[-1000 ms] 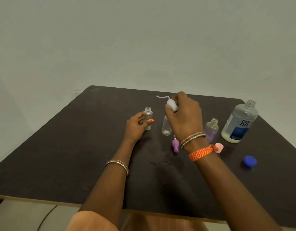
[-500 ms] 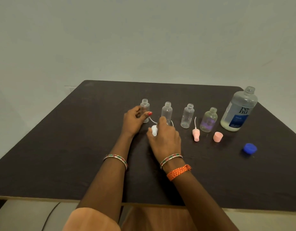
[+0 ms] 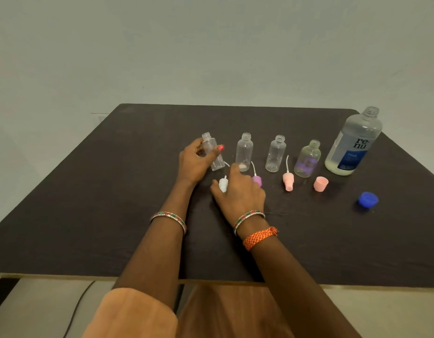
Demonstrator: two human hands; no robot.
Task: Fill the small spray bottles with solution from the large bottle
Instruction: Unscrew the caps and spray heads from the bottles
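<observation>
Your left hand (image 3: 195, 161) grips the leftmost small clear plastic bottle (image 3: 212, 153), fingers and thumb curled round its body; the bottle tilts to the left, its open neck up, its base at the dark brown table (image 3: 113, 203). Your right hand (image 3: 239, 191) lies low over the table just in front of the row, its fingers bent over a white spray pump cap (image 3: 222, 184) that touches them; whether they actually pinch it you cannot tell from here. A thin white dip tube runs from that cap toward the tilted bottle.

To the right stand three more small clear bottles, all upright and uncapped: the second small bottle (image 3: 244, 152), the third small bottle (image 3: 275, 153) and a rounder fourth bottle with a purple tint (image 3: 307, 159). A purple spray pump cap (image 3: 257, 179) lies just beside your right hand, a pink spray pump cap (image 3: 288, 181) in front of the third bottle, and a pink round overcap (image 3: 321, 183) near the fourth.

The large clear solution bottle with the blue label (image 3: 355, 142) stands uncapped at the right end, liquid low in its base. Its blue screw cap (image 3: 368, 199) lies apart, nearer you.
</observation>
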